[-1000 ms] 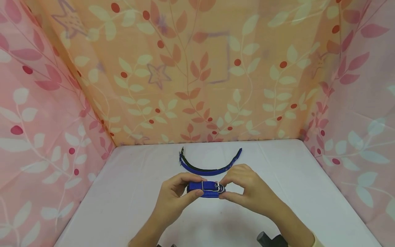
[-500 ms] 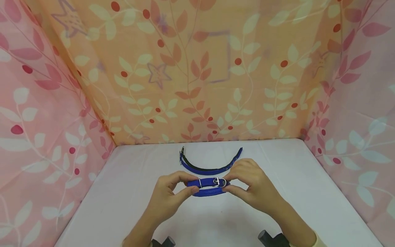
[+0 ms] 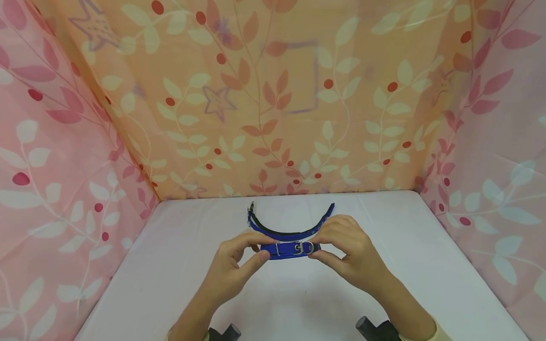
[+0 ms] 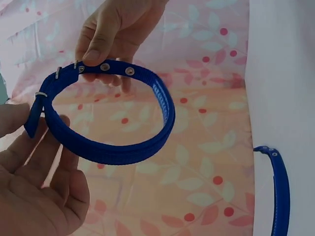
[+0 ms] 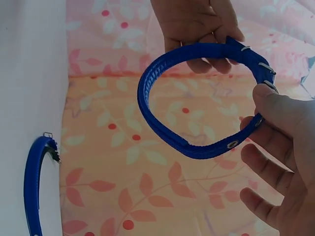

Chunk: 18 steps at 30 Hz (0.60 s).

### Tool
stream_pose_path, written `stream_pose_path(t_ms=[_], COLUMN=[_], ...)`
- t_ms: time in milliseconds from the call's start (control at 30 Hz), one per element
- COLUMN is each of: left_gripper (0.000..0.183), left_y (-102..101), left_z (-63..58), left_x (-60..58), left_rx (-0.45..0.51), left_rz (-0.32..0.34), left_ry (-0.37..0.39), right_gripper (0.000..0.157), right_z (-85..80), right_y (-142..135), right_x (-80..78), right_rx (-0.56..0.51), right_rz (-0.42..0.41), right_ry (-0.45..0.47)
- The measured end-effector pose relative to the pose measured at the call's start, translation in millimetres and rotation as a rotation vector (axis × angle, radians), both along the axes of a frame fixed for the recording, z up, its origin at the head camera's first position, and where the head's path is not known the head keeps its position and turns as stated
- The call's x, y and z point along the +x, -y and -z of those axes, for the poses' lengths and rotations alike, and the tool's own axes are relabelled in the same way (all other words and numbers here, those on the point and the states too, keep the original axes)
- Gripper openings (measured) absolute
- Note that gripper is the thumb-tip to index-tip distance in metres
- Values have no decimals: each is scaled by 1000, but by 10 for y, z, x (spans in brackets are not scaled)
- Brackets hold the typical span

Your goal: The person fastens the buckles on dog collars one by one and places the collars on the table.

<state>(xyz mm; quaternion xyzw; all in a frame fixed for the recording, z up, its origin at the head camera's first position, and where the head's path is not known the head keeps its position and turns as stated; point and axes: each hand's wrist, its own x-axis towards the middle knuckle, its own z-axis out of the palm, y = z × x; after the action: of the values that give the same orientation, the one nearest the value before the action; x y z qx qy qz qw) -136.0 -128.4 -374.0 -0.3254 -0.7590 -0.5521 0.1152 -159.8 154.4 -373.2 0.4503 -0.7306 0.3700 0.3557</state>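
A blue pet collar [image 3: 286,252] with a silver buckle [image 3: 298,248] and a D-ring [image 3: 311,247] is fastened into a loop and held up over the table. My left hand [image 3: 228,267] pinches it at its left side; in the left wrist view the strap's tail [image 4: 33,123] lies between thumb and fingers. My right hand [image 3: 354,251] pinches it beside the buckle, thumb [image 5: 275,104] on the outside. Metal eyelets [image 5: 233,144] dot the strap. Behind it, a second blue collar [image 3: 290,236] with a dark lining lies unfastened in a curve on the table.
The white table [image 3: 141,284] meets an orange leaf-patterned cloth [image 3: 273,142] at the back. Pink patterned cloths stand at the left [image 3: 64,166] and right [image 3: 490,166]. Dark wrist-worn devices show at the bottom edge.
Both hands have risen slightly with the collar and spread a little apart. The buckle side now faces forward more squarely. The second collar has stayed in place.
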Motion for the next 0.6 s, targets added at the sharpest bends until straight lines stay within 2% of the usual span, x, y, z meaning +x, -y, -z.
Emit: stream_pose_path(t_ms=[100,167,233,300,367,433,500,600], left_gripper=[29,32,42,59,74,80,80,74], left_y=[-2,1,4,9,16,29,43,61], left_z=[15,25,29,34,34,37,37,50], left_x=[-24,-39,-50,-62,-76,-85,-94,-107], left_rx=[-45,-97,-144,-156,-134,-104,-92,-108], left_rz=[-47,-94,-117,-92,-33,26,59,76], left_ry=[63,134,231,340,435,495,508,486], right_gripper=[21,22,22,23,22,22,22,21], right_z=[-15,-26,-40,-54,-65,-75,-82,-72], right_y=[11,24,42,61,76,82,78,39], right_x=[-21,-31,-30,-23,-17,-12,-13,-5], right_rx=[-38,-59,-74,-83,-93,-97,-93,-65], right_rz=[-15,-22,-28,-39,-60,-84,-111,-158], right_ry=[-49,-100,-146,-186,-207,-214,-206,-127])
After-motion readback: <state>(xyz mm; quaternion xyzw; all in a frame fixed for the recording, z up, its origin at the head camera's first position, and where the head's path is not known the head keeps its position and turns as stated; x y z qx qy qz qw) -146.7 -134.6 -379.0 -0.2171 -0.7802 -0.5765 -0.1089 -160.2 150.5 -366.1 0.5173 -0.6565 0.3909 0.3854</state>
